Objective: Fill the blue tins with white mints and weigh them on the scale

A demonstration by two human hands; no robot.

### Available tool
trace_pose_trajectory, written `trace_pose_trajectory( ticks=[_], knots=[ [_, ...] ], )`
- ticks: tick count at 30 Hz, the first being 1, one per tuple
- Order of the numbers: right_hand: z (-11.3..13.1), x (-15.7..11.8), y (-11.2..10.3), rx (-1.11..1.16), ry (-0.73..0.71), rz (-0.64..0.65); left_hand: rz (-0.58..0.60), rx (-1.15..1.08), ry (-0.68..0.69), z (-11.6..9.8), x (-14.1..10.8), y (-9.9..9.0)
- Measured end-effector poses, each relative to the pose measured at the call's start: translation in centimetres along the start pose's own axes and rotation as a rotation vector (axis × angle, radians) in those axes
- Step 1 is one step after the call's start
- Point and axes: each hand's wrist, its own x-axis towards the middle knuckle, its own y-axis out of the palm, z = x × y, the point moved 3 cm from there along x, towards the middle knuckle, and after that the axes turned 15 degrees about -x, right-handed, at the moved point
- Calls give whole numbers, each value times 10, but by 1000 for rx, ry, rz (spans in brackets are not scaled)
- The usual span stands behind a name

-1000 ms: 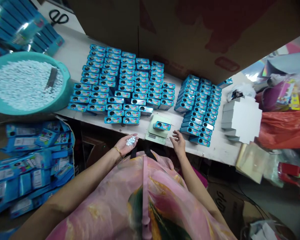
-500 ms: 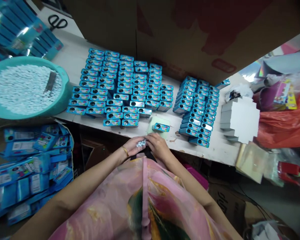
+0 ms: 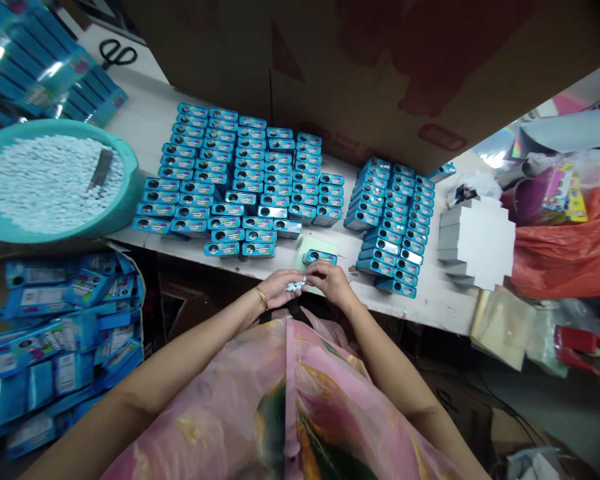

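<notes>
My left hand [image 3: 278,289] is cupped palm up at the table's front edge, fingers curled around a small heap of white, pellet-like pieces [image 3: 296,286]. My right hand [image 3: 331,284] meets it from the right, thumb and fingers pinched together at the edge of the heap. What sits inside that pinch is too small to make out. Just beyond the right fingers, a single blue printed box [image 3: 321,257] stands on a pale green pad [image 3: 306,248]. A dark round spot shows on the box's top face.
Rows of blue boxes [image 3: 250,173] fill the table's middle, with another block of boxes [image 3: 387,227] to the right. At left is a turquoise basin [image 3: 130,160] of white pieces; below it, a carton of blue packs [image 3: 75,300]. White cartons [image 3: 475,240] and scissors [image 3: 117,53] lie farther out.
Both hands have shifted slightly right and closer to the single box. My right hand has drawn back from over the left palm, and its fingers now pinch at the heap's edge.
</notes>
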Motion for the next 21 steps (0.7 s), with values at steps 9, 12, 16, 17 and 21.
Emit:
trace_pose_trajectory(
  ticks=[9, 12, 16, 17, 21],
  knots=[
    [0, 17, -12, -44, 78, -139, -3, 11, 124, -17, 14, 25],
    [-3, 19, -14, -70, 104, -178, -10, 45, 151, -19, 20, 29],
    [-8, 17, -19, -104, 154, -220, -16, 69, 169, -23, 24, 31],
    [-9, 15, -22, -114, 159, -228, -24, 67, 173, -25, 23, 28],
    [-13, 2, -35, -153, 193, -275, -42, -16, 148, -37, 11, 6]
  ],
)
